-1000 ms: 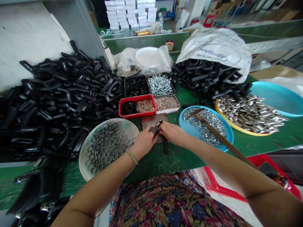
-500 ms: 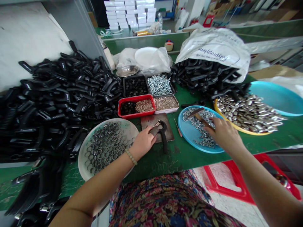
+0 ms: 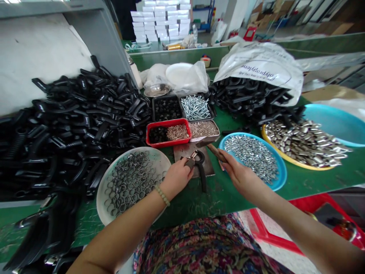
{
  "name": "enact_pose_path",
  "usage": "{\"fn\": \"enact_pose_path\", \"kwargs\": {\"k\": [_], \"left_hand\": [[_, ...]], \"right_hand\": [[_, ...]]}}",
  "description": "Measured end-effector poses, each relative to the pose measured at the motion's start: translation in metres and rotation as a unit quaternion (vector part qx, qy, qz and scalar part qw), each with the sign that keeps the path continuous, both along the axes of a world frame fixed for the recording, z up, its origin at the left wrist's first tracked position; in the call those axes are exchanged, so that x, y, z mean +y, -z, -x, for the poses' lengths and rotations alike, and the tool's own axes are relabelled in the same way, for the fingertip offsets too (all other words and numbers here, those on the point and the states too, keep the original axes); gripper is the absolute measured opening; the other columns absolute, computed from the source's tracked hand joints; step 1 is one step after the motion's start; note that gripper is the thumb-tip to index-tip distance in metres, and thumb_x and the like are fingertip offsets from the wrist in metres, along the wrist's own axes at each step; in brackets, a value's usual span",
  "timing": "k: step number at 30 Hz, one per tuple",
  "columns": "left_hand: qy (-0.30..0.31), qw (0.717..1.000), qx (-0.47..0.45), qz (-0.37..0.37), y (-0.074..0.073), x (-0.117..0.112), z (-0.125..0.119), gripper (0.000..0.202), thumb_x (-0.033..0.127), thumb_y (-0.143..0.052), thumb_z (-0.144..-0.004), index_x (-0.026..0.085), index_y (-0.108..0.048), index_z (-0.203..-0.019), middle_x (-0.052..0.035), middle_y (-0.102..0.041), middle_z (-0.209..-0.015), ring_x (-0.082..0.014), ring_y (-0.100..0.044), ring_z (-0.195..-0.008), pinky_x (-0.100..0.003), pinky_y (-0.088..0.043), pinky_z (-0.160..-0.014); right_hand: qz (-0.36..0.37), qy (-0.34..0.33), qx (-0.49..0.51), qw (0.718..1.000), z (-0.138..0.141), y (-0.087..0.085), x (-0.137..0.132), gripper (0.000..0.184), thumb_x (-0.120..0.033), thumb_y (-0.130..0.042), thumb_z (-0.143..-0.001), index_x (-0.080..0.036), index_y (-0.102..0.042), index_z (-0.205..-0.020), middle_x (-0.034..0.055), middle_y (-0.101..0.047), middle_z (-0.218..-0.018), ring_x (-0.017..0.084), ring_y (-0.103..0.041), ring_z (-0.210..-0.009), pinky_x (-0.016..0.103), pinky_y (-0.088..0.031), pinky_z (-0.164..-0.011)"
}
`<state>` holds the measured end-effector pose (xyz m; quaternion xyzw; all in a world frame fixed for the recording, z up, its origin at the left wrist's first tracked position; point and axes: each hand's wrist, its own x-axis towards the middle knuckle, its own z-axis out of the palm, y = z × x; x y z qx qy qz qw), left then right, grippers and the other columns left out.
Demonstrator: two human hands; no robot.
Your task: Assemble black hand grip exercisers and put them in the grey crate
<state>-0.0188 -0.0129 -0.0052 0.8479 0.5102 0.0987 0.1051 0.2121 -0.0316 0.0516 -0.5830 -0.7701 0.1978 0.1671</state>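
Left hand [image 3: 178,177]: gripping black plastic handle [image 3: 202,179] above steel plate [image 3: 209,169], metal ring [image 3: 194,154] sitting at handle's tip.
Right hand [image 3: 241,173]: holding wooden-handled hammer [image 3: 216,152], head hanging over plate's far edge.

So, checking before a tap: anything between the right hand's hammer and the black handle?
Nothing visible: the hammer head in the right hand hangs over the steel plate, with air down to the black handle in the left hand.

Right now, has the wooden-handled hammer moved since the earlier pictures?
Yes, the hammer has moved left, off the blue plate, and the right hand holds it.
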Motion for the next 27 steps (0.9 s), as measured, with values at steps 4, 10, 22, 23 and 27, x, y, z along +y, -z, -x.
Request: {"fn": "enact_pose_path", "kwargs": {"k": [4, 10, 22, 23, 27], "left_hand": [[0.005, 1.000, 0.009, 0.006, -0.003, 0.000, -0.001, 0.028, 0.029, -0.042, -0.093, 0.016, -0.058, -0.112, -0.0092, -0.059, -0.102, -0.0204, -0.059, -0.089, -0.033, -0.050, -0.080], [0.002, 1.000, 0.005, 0.011, -0.004, 0.000, -0.001, 0.027, 0.031, -0.041, -0.093, 0.017, -0.060, -0.106, -0.0089, -0.058, -0.102, -0.0207, -0.058, -0.089, -0.033, -0.050, -0.078], [-0.029, 0.999, -0.002, 0.016, -0.010, -0.005, 0.000, 0.028, 0.032, -0.046, -0.091, 0.015, -0.060, -0.108, -0.0094, -0.059, -0.102, -0.0218, -0.060, -0.088, -0.033, -0.049, -0.078], [-0.044, 0.999, -0.028, 0.011, -0.015, -0.002, 0.004, 0.031, 0.033, -0.047, -0.091, 0.014, -0.057, -0.113, -0.0098, -0.059, -0.102, -0.0213, -0.061, -0.088, -0.032, -0.049, -0.078], [-0.124, 0.977, -0.146, -0.090, -0.046, 0.046, 0.019, 0.037, 0.032, -0.036, -0.096, 0.014, -0.049, -0.125, -0.0111, -0.061, -0.108, -0.0190, -0.059, -0.094, -0.030, -0.046, -0.085]], "right_hand": [[0.051, 0.016, -0.052, 0.997, 0.009, -0.003, 0.008, 0.046, -0.030, -0.030, -0.096, -0.019, -0.034, -0.141, 0.0128, -0.067, -0.113, 0.027, -0.068, -0.091, 0.036, -0.054, -0.073], [0.012, 0.038, -0.019, 0.999, 0.012, -0.004, 0.010, 0.046, -0.032, -0.030, -0.097, -0.021, -0.033, -0.141, 0.0116, -0.067, -0.113, 0.026, -0.068, -0.093, 0.034, -0.053, -0.073], [0.012, -0.024, -0.020, 0.999, 0.010, -0.005, 0.003, 0.045, -0.031, -0.032, -0.096, -0.022, -0.040, -0.139, 0.0089, -0.071, -0.106, 0.024, -0.070, -0.084, 0.032, -0.055, -0.069], [-0.005, -0.016, 0.002, 1.000, 0.010, -0.007, -0.002, 0.046, -0.031, -0.032, -0.096, -0.023, -0.036, -0.141, 0.0086, -0.069, -0.111, 0.024, -0.069, -0.090, 0.032, -0.055, -0.072], [0.001, -0.006, -0.008, 1.000, 0.010, -0.001, -0.021, 0.048, -0.033, -0.031, -0.095, -0.018, -0.036, -0.141, 0.0118, -0.070, -0.103, 0.025, -0.070, -0.078, 0.034, -0.055, -0.065]]}}
